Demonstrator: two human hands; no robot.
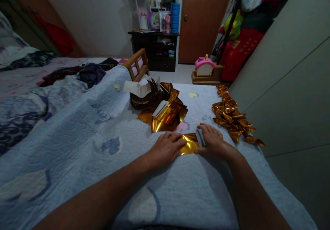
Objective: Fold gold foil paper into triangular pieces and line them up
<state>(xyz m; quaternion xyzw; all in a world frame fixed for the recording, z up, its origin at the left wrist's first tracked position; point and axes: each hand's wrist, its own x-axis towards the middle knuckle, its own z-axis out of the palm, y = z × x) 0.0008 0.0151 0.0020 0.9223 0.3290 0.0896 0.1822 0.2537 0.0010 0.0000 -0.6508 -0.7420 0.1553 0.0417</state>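
A gold foil sheet (190,143) lies flat on the blue quilted bedspread (103,147) in front of me. My left hand (166,148) rests palm down on the sheet's left part, fingers stretched flat over it. My right hand (212,140) presses on the sheet's right edge, fingers flat, thumb touching the foil. A loose pile of gold foil sheets (167,115) sits just beyond the hands. A row of several folded gold foil pieces (233,115) runs along the right side of the bed.
A dark round stack with white paper (144,94) stands behind the foil pile. Crumpled clothes (90,73) lie at the left. A wardrobe wall (291,85) borders the bed on the right. A wooden chair back (136,63), a dark shelf (154,49) and a door stand beyond.
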